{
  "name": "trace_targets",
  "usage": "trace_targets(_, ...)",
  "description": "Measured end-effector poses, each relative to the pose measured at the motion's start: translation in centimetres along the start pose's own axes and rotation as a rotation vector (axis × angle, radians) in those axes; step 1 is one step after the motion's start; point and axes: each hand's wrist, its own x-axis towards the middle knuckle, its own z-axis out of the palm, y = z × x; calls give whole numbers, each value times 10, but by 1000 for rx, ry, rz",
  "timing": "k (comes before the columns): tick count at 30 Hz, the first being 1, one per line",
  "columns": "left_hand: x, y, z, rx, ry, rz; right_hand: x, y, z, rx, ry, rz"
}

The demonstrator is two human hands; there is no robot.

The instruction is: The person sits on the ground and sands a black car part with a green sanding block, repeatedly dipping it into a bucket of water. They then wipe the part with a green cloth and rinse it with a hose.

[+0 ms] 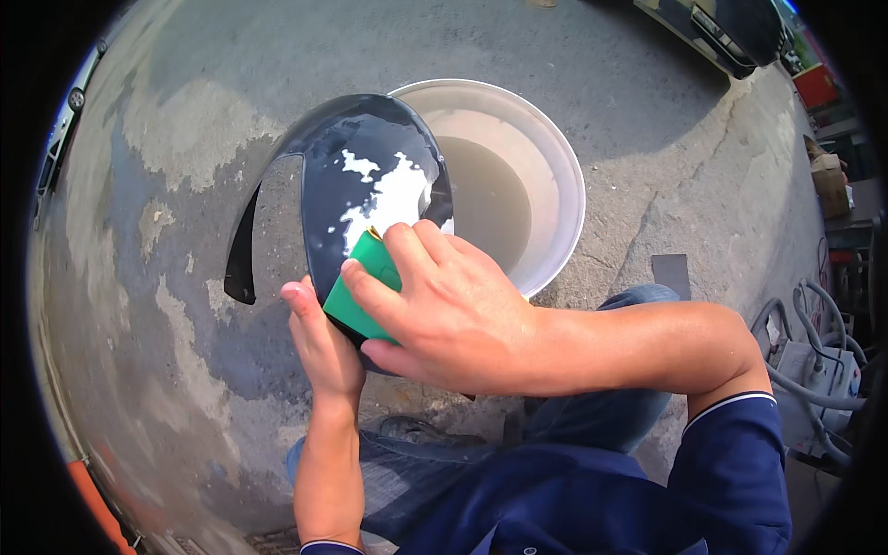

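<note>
A glossy black curved shell [324,194], shaped like a car mirror cover, tilts over the left rim of a round pale basin [560,176]. Bright white patches lie across its wet-looking surface. At the shell's lower left edge my left hand [326,347] grips it, thumb up along the side and the other fingers mostly hidden beneath. My right hand [453,305] is closed around a green sanding block [356,305], pressing it flat on the shell's near end. A thin dark and yellowish edge shows at the block's far corner. Cloudy greyish water [495,199] stands in the basin.
Stained concrete floor [176,333] surrounds me. My jeans-covered knee [638,296] is just right of the basin, with a small grey sheet [671,273] beyond it. Grey hoses [814,398] and a cardboard box [830,183] stand at the right. A dark vehicle part [712,32] is at the upper right.
</note>
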Motion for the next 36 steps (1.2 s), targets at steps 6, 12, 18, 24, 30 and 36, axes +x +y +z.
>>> trace_targets(6, -2, 10, 13, -161, 72, 32, 43, 74, -3, -75, 104, 307)
trace_targets(12, 2, 6, 7, -156, 41, 9, 12, 31, -1, 70, 59, 44)
trace_targets(18, -2, 5, 5, -181, 71, -17, 0, 20, 7, -5, 158, 74)
trace_targets(24, 0, 14, 19, -157, 171, -10, 44, 93, -6, -63, 97, 375)
trace_targets(30, 2, 3, -5, -143, -10, 13, -1, 12, 5, 95, 78, -13)
trace_targets(36, 4, -1, -4, -122, 65, -25, 30, 53, 13, -25, 163, 133)
